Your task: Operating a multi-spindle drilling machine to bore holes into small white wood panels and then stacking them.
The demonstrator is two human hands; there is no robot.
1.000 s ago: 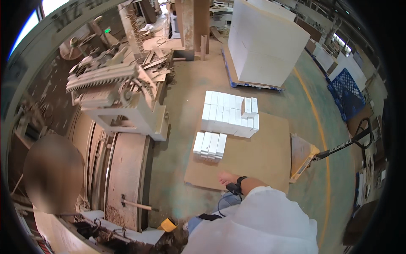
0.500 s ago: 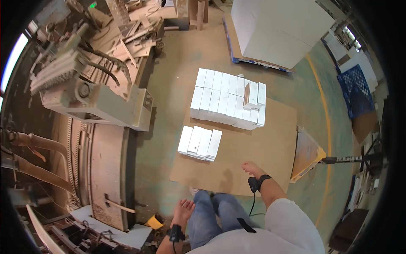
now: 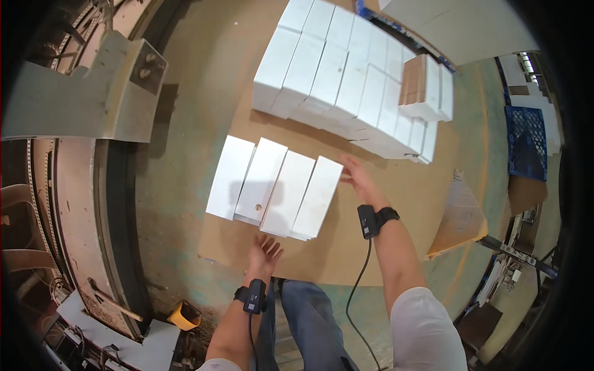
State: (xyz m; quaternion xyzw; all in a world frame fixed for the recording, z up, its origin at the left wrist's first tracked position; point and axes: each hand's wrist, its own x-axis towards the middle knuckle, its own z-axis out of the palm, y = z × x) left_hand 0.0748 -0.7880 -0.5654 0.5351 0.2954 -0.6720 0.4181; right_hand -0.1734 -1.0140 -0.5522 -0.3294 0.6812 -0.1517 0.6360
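Observation:
A small group of white rectangular boards (image 3: 263, 179), stacked in several narrow columns side by side, lies in front of me on a brown sheet (image 3: 365, 247). One board carries a small brown spot. Just below the near end of these stacks is my left hand (image 3: 265, 255), palm up with its fingers apart and nothing in it. At the far right corner of the rightmost stack, my right hand (image 3: 356, 178) reaches with fingers stretched along its side; whether they touch it I cannot tell. Beyond lies a larger block of white boards (image 3: 334, 68), with a few pieces on top, one showing a brown face (image 3: 413, 80).
Machinery with a pale housing (image 3: 139, 93) runs along the left. A yellow container (image 3: 185, 315) stands at lower left. To the right are a pallet jack (image 3: 458, 222) and a blue plastic crate (image 3: 526, 142). A large white stack (image 3: 461, 28) stands at the far right.
I have bent closer to the boards. Both hands have moved forward: the right to the small group's right side, the left to its near end.

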